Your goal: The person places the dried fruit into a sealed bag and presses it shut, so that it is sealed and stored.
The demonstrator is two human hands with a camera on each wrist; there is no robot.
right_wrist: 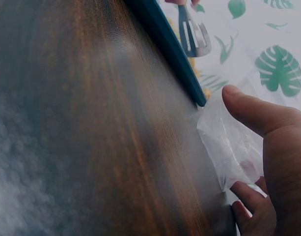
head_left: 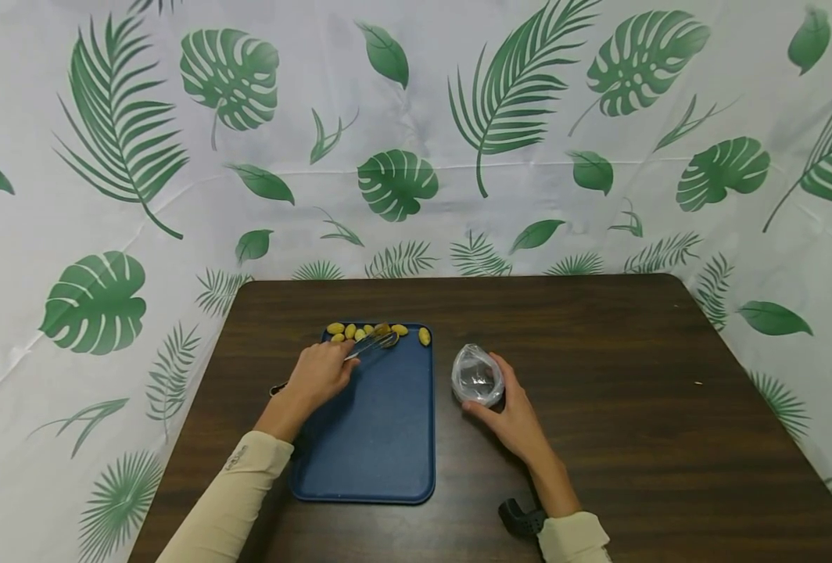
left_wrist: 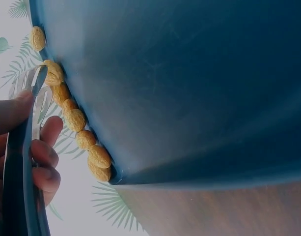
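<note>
My left hand [head_left: 320, 371] grips metal tongs [left_wrist: 23, 147] with slotted ends, over the far part of a blue tray [head_left: 374, 438]. Along the tray's far edge lie several yellow, wrinkled oval pieces [left_wrist: 75, 119], like dried fruit. The tongs' tips are at one piece [left_wrist: 53, 73] near the row's end; whether they pinch it I cannot tell. Right of the tray, a clear plastic bag [head_left: 477, 377] stands on the table with its mouth upward. My right hand [head_left: 518, 418] holds its right side, thumb in front and fingers behind. Any contents are unclear.
The dark wooden table [head_left: 634, 407] extends right of the bag. One yellow oval [head_left: 425, 337] lies apart at the tray's far right corner. A leaf-patterned cloth [head_left: 402, 102] hangs behind the table. A tiny pale speck [head_left: 698, 383] lies on the table at right.
</note>
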